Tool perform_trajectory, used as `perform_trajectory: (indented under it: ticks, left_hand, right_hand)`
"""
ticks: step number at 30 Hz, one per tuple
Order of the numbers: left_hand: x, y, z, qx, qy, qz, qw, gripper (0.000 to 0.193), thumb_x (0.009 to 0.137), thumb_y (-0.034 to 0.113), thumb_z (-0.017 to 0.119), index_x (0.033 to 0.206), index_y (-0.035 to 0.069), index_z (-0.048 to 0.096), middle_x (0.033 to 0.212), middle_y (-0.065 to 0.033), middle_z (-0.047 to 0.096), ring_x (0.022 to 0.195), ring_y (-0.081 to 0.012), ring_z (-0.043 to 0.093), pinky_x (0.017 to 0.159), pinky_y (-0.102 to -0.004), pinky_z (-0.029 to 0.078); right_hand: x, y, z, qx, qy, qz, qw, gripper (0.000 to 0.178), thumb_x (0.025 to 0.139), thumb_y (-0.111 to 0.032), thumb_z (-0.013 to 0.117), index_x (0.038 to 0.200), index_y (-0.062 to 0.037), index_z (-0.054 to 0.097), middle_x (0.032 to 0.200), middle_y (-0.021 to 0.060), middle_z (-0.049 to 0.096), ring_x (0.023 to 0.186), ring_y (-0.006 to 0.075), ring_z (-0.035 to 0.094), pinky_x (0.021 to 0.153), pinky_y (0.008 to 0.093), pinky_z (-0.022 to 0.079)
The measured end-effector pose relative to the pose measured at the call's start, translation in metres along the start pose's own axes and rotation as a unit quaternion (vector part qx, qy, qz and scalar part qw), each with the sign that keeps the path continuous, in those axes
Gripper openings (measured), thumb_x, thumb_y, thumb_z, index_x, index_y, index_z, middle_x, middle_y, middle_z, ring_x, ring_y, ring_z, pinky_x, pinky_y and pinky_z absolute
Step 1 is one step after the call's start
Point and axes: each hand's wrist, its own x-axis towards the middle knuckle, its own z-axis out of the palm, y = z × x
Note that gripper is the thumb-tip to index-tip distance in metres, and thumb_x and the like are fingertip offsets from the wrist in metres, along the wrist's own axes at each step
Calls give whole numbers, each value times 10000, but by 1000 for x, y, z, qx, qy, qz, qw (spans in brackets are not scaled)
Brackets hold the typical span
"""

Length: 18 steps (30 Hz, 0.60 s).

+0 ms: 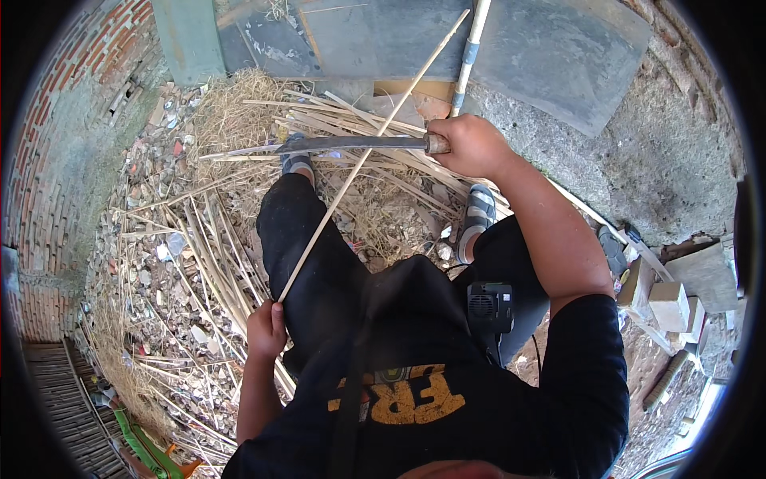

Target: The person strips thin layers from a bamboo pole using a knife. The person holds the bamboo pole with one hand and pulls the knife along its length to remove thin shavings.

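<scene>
A long, thin bamboo strip (351, 177) slants across the middle, from low left up to the far right. Its near end is pinched in my left hand (266, 329), beside my left thigh. My right hand (469, 147) is closed round the short handle of a machete (359, 144). The long, dark blade points left and crosses the strip at about mid-length; whether they touch I cannot tell. Under and around my feet lies a loose pile of split bamboo strips (335, 118). More strips (215, 255) are heaped to the left of my left leg.
Rubble and litter (159, 263) cover the ground, with dry straw (239, 104) beyond my left foot. Grey panels (550, 56) lean at the back, near an upright pole (471, 56). A brick wall (48, 176) borders the left; pale blocks (669, 307) sit at the right.
</scene>
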Motion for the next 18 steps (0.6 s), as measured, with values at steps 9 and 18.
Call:
perform_trajectory:
  ticks: [9,18]
  left_hand:
    - [-14,10,-6,-23,-7,19,1000,426,1022,383,474,795,24,513,613,-199,542,627,-451,594,555,-475,436]
    - [-8,11,1,54,-27,-44,997,393,1027,368,486,823,32,503,668,-262,578,696,-506,596,589,-554,433]
  right_hand:
    - [-6,-3,5,-9,-3,-46,999,229,726,-182,712,942,-113,677,847,158,696,832,378,681,729,501,542]
    - [6,-16,26,30,-40,-17,999,231,762,-218,710,954,-96,675,844,170,695,847,375,687,751,490,554]
